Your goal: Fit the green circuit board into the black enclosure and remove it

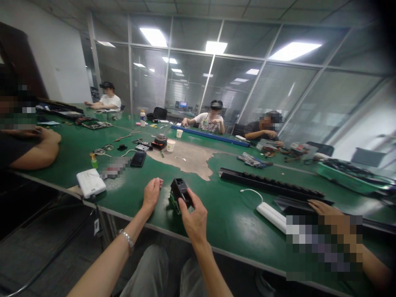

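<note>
Black housing (178,187), green circuit board (174,202) along its side: one, gripped by the right hand (196,210). Left hand (152,192): near the housing, fingers curled, contents hidden. Black phone (138,159): beyond left hand. White box (90,182): left of left hand.

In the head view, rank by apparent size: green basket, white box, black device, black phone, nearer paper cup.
1. Green basket
2. White box and black device: too alike to rank, since the right hand partly covers the device
3. Black phone
4. Nearer paper cup
</note>
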Action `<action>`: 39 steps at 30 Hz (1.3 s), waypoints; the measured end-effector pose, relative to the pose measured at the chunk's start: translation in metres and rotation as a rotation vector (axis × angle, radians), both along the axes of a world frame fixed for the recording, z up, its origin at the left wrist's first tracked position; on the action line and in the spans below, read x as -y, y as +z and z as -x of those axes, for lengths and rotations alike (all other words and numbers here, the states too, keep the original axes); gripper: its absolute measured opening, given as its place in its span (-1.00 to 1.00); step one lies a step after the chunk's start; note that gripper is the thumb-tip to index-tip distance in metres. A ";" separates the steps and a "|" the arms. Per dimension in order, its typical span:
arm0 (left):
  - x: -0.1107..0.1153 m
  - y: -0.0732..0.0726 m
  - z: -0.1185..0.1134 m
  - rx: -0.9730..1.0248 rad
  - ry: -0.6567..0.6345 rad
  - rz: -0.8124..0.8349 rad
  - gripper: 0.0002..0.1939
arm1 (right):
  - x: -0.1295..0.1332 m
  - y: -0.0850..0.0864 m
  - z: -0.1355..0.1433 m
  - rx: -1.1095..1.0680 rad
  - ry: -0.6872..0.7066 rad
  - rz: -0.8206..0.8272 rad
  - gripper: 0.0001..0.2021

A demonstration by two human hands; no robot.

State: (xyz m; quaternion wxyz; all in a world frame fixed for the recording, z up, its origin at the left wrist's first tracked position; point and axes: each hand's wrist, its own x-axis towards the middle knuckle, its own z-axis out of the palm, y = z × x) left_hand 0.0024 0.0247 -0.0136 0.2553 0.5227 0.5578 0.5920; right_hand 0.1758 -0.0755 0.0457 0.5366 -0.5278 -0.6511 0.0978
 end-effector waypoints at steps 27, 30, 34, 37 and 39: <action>0.015 0.015 0.000 -0.280 -0.067 -0.091 -0.73 | -0.010 -0.037 0.008 0.333 0.067 0.050 -0.46; 0.014 0.014 -0.001 -0.315 -0.082 -0.101 -0.74 | -0.009 -0.042 0.008 0.287 0.091 0.046 -0.49; 0.011 0.011 -0.002 -0.349 -0.066 -0.071 -0.75 | -0.010 -0.045 0.010 0.220 0.093 0.024 -0.55; 0.009 0.010 -0.002 -0.379 -0.060 -0.057 -0.75 | -0.011 -0.044 0.014 0.201 0.064 0.025 -0.56; 0.010 0.011 -0.002 -0.397 -0.058 -0.060 -0.75 | -0.011 -0.040 0.015 0.192 0.055 0.034 -0.56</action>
